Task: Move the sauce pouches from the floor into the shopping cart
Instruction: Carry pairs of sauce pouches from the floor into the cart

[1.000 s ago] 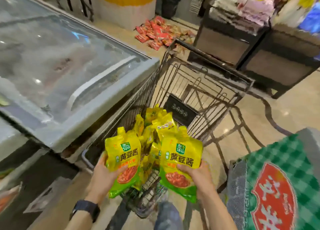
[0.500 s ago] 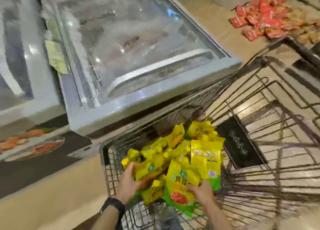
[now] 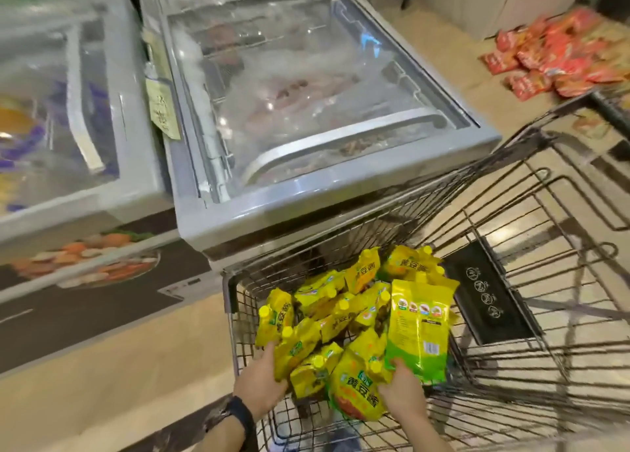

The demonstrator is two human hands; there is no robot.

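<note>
- Sauce pouches (image 3: 344, 315): the two that were held up over the shopping cart (image 3: 229, 291) a second ago are now down on the yellow heap at its near end. This pair is as good as delivered.
- Left hand (image 3: 260, 380): it reaches in over the near rim, wrist low. Its fingers are curled round the left-edge pouch (image 3: 296, 347) and it looks not yet let go.
- Right hand (image 3: 402, 390): thumb and fingers pinch the bottom edge of the back-facing pouch (image 3: 419, 329), which stands upright on the heap.
- Far right: red packets (image 3: 552, 56) lie on the floor beyond the cart.
</note>
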